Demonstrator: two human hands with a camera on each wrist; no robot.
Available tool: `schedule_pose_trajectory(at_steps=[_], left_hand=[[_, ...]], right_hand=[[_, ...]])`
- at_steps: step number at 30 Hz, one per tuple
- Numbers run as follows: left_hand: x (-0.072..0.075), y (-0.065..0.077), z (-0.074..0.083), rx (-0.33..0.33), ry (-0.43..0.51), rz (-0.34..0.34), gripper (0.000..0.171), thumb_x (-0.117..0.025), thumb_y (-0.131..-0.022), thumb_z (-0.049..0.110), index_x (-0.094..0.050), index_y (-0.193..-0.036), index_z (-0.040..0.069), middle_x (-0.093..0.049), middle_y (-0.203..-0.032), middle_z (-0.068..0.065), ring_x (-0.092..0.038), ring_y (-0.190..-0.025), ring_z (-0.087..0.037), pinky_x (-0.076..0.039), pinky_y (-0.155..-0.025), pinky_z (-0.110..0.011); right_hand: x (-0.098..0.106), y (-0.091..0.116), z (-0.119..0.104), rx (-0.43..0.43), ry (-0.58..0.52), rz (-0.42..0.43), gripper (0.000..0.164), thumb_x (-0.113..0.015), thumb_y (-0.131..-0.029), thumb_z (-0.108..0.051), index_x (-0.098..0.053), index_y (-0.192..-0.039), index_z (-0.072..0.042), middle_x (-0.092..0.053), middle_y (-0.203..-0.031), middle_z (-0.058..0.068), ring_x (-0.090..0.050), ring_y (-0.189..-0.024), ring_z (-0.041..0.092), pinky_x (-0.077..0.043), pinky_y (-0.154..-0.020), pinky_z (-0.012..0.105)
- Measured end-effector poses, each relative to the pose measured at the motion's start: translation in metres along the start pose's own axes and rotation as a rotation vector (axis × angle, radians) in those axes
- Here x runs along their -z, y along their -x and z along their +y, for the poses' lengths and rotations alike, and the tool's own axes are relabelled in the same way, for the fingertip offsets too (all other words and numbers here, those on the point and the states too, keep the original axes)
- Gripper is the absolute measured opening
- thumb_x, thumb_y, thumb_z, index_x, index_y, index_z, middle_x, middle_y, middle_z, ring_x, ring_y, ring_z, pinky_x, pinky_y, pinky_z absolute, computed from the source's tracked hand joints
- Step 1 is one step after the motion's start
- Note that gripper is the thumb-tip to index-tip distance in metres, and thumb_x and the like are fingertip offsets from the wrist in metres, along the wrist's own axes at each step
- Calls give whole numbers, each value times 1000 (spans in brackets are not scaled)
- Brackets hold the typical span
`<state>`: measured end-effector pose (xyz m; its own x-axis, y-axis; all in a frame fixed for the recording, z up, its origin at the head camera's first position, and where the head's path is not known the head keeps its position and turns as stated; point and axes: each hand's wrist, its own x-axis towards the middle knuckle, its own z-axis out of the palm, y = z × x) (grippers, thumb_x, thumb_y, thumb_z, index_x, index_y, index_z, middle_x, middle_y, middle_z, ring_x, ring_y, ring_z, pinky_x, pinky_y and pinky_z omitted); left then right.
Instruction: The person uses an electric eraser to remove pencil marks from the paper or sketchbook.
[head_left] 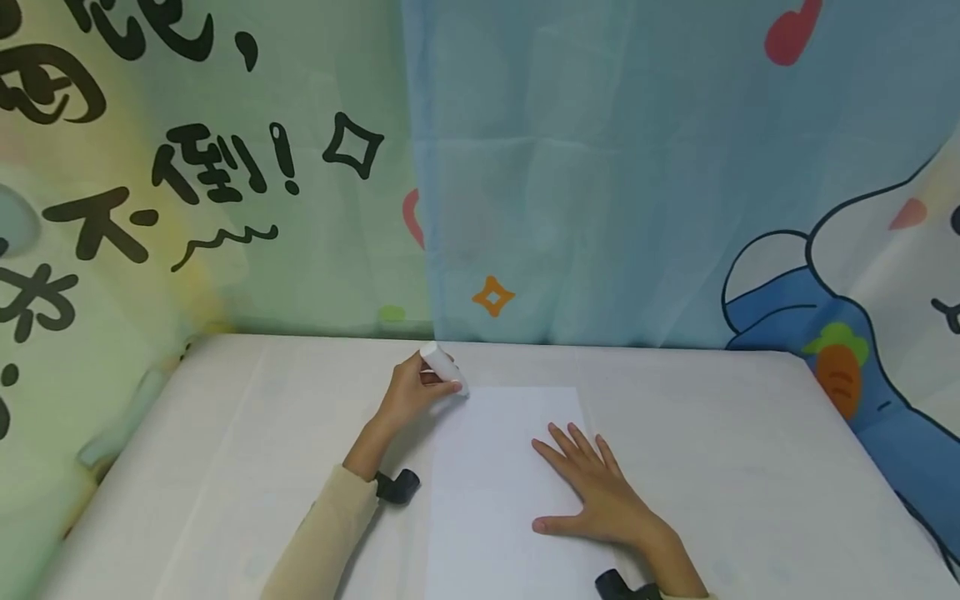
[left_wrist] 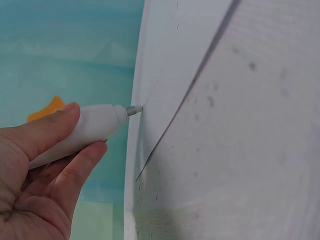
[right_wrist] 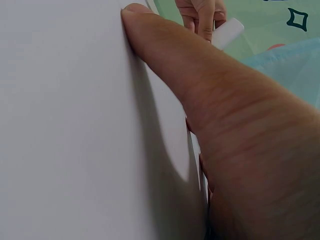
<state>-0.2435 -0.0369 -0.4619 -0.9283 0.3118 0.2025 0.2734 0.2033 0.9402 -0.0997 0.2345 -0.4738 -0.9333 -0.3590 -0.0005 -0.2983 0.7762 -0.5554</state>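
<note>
Plainly, it is a white pen-shaped tool (left_wrist: 92, 130) that my left hand (head_left: 408, 393) holds, pinched between thumb and fingers. Its body is smooth, thick and rounded, glossy enough to catch a soft highlight. Toward the front it steps down to a narrower white collar (left_wrist: 120, 114), from which a short grey tip (left_wrist: 133, 110) juts out, paler at its very end. I have it tilted at the far left corner of a white sheet (head_left: 495, 500), with the tip right at the paper's surface; I cannot tell for sure whether it presses. A faint thin line shows on the sheet close to the tip.

The sheet looks plain and matt, with straight edges, lying lengthwise before me on a white tabletop (head_left: 262, 467). My right hand (head_left: 600, 492) is spread over its right side, fingers and thumb well apart, gripping nothing, and my thumb casts a shadow across the paper.
</note>
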Motion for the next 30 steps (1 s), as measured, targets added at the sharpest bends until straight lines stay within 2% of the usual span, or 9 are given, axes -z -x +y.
schedule_pose_trajectory(at_steps=[10, 17, 24, 30], left_hand=[[-1, -2, 3, 13, 0, 3, 36, -76, -80, -6, -58, -111, -9, -66, -106, -26, -69, -95, -39, -58, -80, -33], [-2, -1, 4, 10, -10, 12, 37, -74, -80, -10, -56, -111, -12, -65, -105, -29, -68, -95, -41, -58, -80, -36], [3, 12, 42, 17, -35, -11, 33, -72, -81, -12, -56, -109, -14, -65, -104, -31, -67, -95, -44, -58, -80, -38], [3, 14, 44, 14, -40, -3, 31, -72, -81, -11, -57, -108, -13, -65, -103, -29, -68, -94, -44, -58, -80, -39]], right_hand=[[0, 1, 0, -1, -16, 6, 97, -75, -71, -61, -39, -150, -18, -24, -160, 14, -8, -148, 37, 7, -117, 57], [-1, 1, 2, 5, -10, 12, 97, -75, -72, -62, -39, -150, -18, -24, -160, 14, -9, -148, 37, 6, -117, 56], [0, 1, 2, 3, -5, 7, 97, -74, -71, -63, -39, -150, -18, -25, -160, 13, -10, -148, 37, 5, -116, 57], [0, 1, 1, 8, -6, 8, 97, -74, -71, -63, -39, -150, -18, -26, -159, 14, -10, -148, 38, 4, -116, 58]])
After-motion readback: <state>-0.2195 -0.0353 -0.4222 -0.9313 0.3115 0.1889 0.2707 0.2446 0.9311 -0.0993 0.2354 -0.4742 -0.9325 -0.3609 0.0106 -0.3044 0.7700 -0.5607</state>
